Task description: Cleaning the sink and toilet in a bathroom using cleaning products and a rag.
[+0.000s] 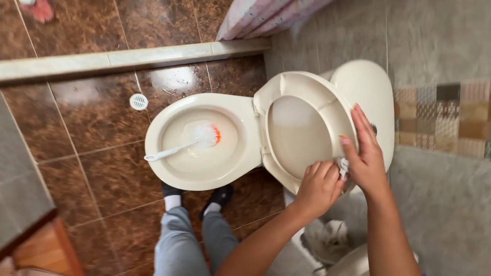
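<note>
With the right hand (367,153) spread flat to steady the raised toilet seat (299,130) at centre right, the left hand (318,185), fist closed on a white cloth (343,166), should wipe the rim in short overlapping strokes.

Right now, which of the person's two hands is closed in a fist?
The left hand, curled shut beside the white cloth; the right hand lies flat, fingers extended, on the raised toilet lid.
</note>
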